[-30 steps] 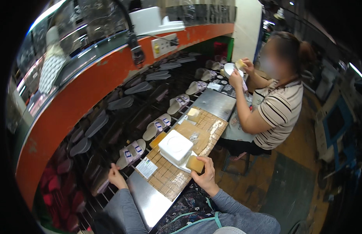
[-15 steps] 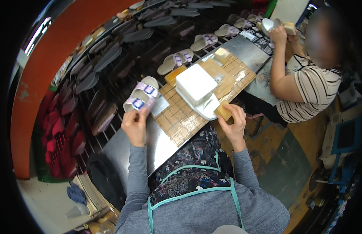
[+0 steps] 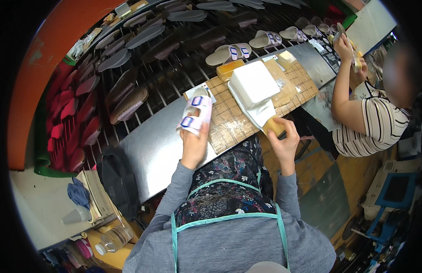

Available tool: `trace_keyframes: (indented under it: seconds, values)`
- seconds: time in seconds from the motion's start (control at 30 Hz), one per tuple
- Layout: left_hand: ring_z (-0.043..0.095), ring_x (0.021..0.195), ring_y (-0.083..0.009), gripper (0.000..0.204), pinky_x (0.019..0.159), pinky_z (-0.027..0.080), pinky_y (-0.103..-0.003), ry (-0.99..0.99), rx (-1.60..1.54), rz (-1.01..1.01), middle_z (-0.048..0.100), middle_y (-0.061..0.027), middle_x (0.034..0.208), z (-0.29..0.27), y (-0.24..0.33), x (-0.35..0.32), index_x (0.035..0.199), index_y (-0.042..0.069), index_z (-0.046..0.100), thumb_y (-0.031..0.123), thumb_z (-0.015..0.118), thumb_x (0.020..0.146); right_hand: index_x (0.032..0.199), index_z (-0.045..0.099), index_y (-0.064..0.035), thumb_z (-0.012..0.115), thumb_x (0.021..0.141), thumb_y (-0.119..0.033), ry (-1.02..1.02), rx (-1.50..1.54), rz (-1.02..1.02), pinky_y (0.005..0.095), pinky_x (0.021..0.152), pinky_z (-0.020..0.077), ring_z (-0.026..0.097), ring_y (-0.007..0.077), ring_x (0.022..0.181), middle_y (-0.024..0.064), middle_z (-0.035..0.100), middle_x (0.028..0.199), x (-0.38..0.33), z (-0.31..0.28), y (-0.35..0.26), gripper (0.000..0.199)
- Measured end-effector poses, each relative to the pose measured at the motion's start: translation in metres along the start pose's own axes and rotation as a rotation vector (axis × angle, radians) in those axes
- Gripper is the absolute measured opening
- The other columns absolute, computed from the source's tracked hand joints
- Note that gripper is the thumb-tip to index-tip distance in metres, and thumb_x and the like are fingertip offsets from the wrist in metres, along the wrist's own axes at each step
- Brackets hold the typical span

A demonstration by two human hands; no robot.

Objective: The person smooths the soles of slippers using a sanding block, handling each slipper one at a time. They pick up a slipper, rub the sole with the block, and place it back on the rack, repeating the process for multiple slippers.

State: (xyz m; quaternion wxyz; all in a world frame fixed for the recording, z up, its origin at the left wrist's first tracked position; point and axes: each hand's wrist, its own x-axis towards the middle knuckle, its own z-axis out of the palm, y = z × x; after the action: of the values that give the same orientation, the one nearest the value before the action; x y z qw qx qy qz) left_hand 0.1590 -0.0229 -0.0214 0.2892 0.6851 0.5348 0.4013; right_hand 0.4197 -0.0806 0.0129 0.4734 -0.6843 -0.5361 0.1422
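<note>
My left hand (image 3: pixel 194 142) grips a white sandal (image 3: pixel 196 112) with pale lilac straps and blue buckles, held upright over the metal worktop (image 3: pixel 151 150). My right hand (image 3: pixel 283 136) is closed on a tan sponge block (image 3: pixel 272 125) at the near edge of a brown gridded mat (image 3: pixel 229 125). A white rectangular box (image 3: pixel 252 83) sits on a white cloth on that mat, just beyond my right hand. A yellow block (image 3: pixel 229 69) lies at the mat's far edge.
A dark slatted conveyor (image 3: pixel 174 50) carries sandals and soles, with a pair of sandals (image 3: pixel 233 50) near the mat. A co-worker in a striped shirt (image 3: pixel 370 123) holds a sandal at the right. A black cap (image 3: pixel 116 182), a bottle (image 3: pixel 111 241) and a cup (image 3: pixel 76 214) lie at lower left.
My left hand has lifted the sandal off the conveyor and brought it toward me over the worktop. My right hand has stayed on the sponge block.
</note>
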Motion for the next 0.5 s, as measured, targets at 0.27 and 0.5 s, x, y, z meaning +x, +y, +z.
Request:
trace_keyframes:
  seconds: [0.27, 0.5]
  values:
    - [0.057, 0.117, -0.0269, 0.069, 0.098, 0.048, -0.041, -0.315, -1.772, -0.456, 0.053, -0.0165, 0.132, -0.025, 0.033, -0.017, 0.143, 0.005, 0.038, 0.058, 0.028, 0.099, 0.12, 0.053, -0.0002, 0.077, 0.068, 0.007, -0.191, 0.723, -0.372, 0.0366, 0.096, 0.0464, 0.057, 0.0242, 0.112, 0.0158, 0.058, 0.12, -0.011, 0.045, -0.075, 0.058]
    - [0.056, 0.116, -0.0222, 0.063, 0.096, 0.048, -0.036, -0.263, -1.585, -0.389, 0.052, -0.0134, 0.133, -0.037, 0.033, -0.041, 0.142, 0.005, 0.037, 0.052, 0.03, 0.101, 0.113, 0.061, -0.0063, 0.081, 0.062, 0.003, -0.111, 0.18, -0.766, 0.036, 0.092, 0.0472, 0.061, 0.0261, 0.103, 0.0153, 0.062, 0.111, -0.012, 0.06, -0.104, 0.055]
